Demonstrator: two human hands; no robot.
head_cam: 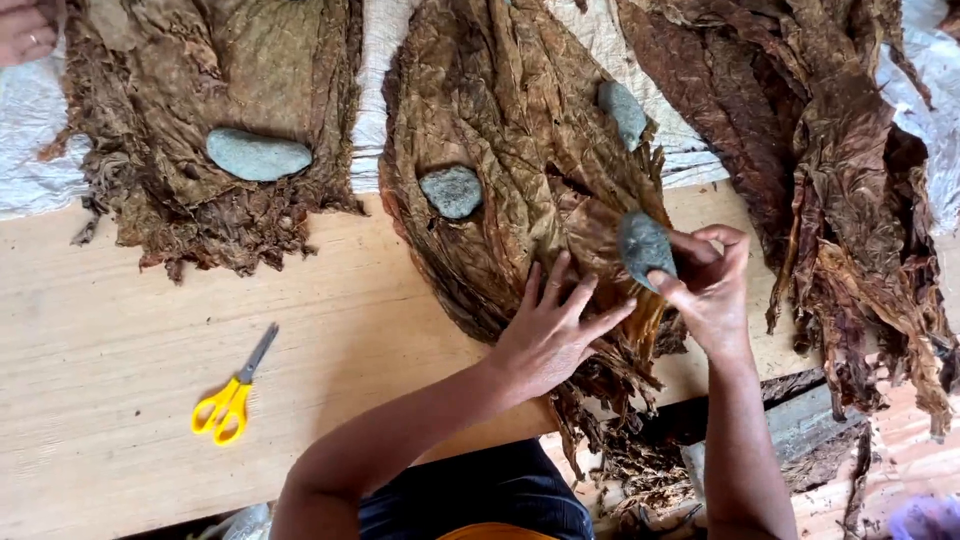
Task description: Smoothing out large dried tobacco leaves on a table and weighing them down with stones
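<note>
Stone (645, 248), grey, oval, is pinched in the right hand (712, 290) just above the middle leaf pile (510, 150), long axis tilted top-left to bottom-right. Left hand (550, 325) lies flat, fingers spread, on that pile. Yellow scissors (235, 393) lie on the wooden table (100, 340), blades pointing up-right.

A grey, rounded stone (645, 247) is pinched upright at the lower right edge of the middle leaf pile (520, 170); that pile is brown, wrinkled, dry, spread flat on the board.
</note>
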